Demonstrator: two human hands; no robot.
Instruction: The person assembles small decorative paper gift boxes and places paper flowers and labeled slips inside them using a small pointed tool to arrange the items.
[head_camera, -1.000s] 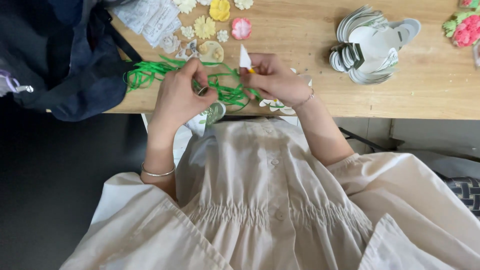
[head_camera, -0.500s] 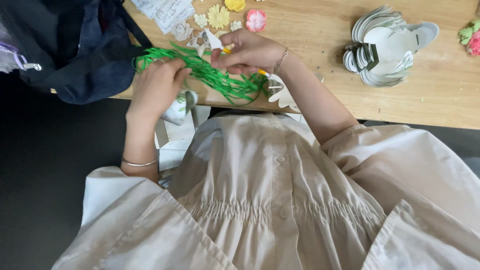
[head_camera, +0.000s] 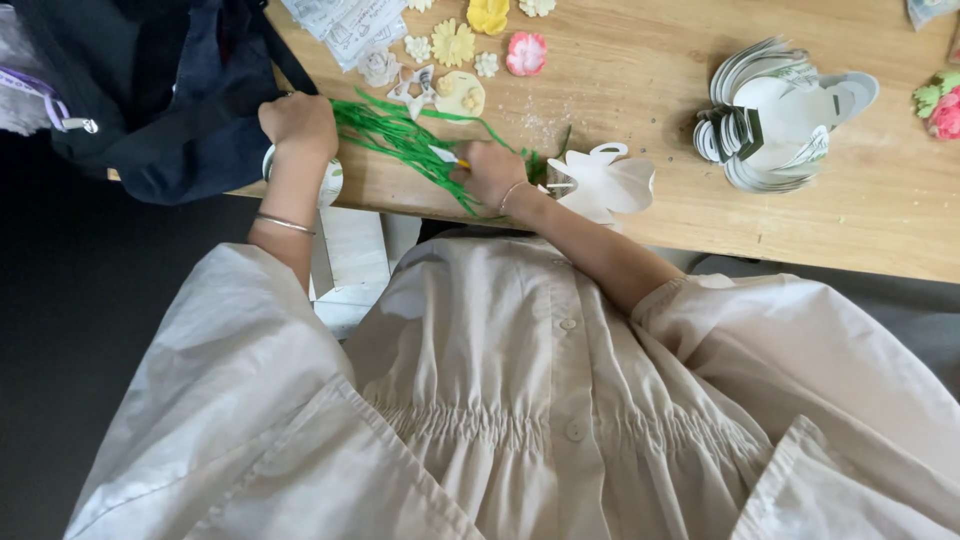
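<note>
Hands spread apart, L hand (head_camera: 297, 124) & R hand (head_camera: 490, 172) on green strips (head_camera: 400, 135), maybe 10+

Small craft workshop or handicraft workspace. Plain wooden desk (head_camera: 640, 70) w/ paper flowers (head_camera: 455, 42) in yellow, pink, cream laid out in a row, green paper strips (head_camera: 400, 135), stack of white die-cut petal shapes (head_camera: 770, 115), printed sheets (head_camera: 345, 25). Dark cloth bag (head_camera: 150, 90) dumped on desk corner; dark floor below.

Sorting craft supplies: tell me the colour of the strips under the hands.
Bright green strips, clearest in the head view.
</note>
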